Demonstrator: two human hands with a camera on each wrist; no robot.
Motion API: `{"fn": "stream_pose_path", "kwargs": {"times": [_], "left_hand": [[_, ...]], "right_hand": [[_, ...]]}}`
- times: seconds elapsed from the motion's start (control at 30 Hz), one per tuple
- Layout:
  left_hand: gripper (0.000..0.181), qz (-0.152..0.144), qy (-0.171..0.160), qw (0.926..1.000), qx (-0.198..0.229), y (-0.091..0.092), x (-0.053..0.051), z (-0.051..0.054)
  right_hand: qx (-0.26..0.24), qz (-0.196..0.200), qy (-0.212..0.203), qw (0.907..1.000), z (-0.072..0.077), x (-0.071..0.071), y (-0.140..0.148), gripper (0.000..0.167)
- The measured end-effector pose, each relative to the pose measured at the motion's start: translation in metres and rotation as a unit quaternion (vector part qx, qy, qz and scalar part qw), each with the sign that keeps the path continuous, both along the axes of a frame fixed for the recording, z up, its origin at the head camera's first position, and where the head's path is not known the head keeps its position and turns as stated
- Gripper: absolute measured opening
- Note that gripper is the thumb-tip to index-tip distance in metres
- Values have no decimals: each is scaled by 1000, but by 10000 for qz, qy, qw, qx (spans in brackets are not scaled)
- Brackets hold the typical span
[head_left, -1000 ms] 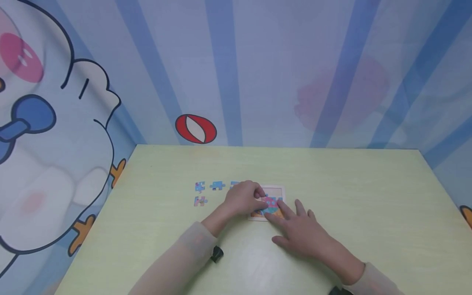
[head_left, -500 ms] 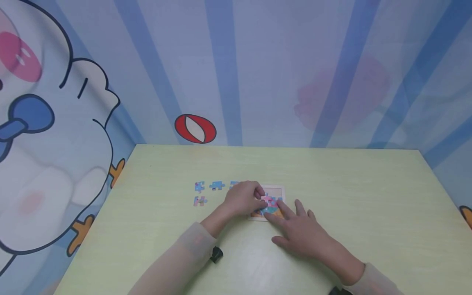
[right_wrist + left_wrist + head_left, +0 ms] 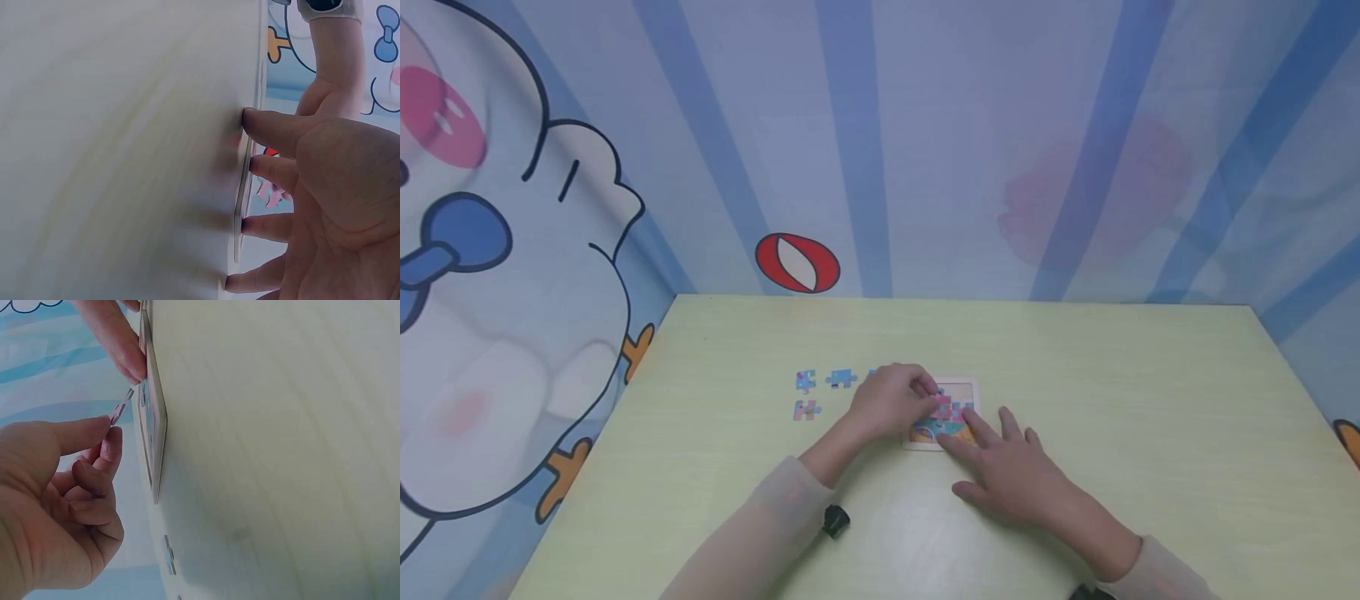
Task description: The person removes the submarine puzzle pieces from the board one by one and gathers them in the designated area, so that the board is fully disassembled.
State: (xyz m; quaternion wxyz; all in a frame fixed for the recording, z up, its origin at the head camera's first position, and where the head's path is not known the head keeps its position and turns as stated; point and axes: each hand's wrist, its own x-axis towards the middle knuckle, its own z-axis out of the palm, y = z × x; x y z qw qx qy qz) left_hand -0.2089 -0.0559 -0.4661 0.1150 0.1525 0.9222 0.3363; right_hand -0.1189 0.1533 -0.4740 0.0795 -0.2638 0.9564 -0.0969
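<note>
A small jigsaw puzzle tray (image 3: 958, 381) with a pale rim lies on the table in the head view, partly filled with colourful pieces. My left hand (image 3: 891, 404) pinches a pink jigsaw piece (image 3: 119, 409) between thumb and finger. In the left wrist view the piece is tilted and held off the tray's surface. My right hand (image 3: 1015, 471) is spread at the tray's right side, with fingertips on the tray and its thumb at the table. The left hand hides the tray's left part in the head view.
Loose jigsaw pieces lie left of the tray: a blue one (image 3: 841, 378), another blue one (image 3: 805, 381) and a pinkish one (image 3: 807, 410). One more is mostly hidden behind the left hand. A printed backdrop (image 3: 925, 167) rises behind the table (image 3: 1112, 358).
The pink piece in my left hand has tilted up, and the hand has shifted slightly up and left, uncovering more of the tray's lower left. The right hand stays put.
</note>
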Motion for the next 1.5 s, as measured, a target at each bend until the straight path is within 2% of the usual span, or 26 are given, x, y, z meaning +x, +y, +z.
{"fn": "stream_pose_path", "kwargs": {"times": [0.23,0.47,0.77,0.97,1.27,1.5], "left_hand": [[10,157,5,9997,173,-18,3,4],[10,321,112,9993,174,-48,3,4],[8,912,85,9956,-193,-91,5,0],[12,1041,-24,9940,-344,-115,5,0],[13,1207,-104,9906,-634,-121,2,-6],[10,1167,15,9896,-840,-123,0,-8]], "right_hand": [[1,-6,-83,10000,1,0,0,60],[-3,-31,-85,10000,-1,-1,0,60],[-118,-7,-89,9999,-2,0,0,59],[-39,-9,-51,10000,-4,-1,0,60],[-51,-15,-17,10000,-6,0,1,60],[-60,-22,-14,10000,-6,-1,1,60]]}}
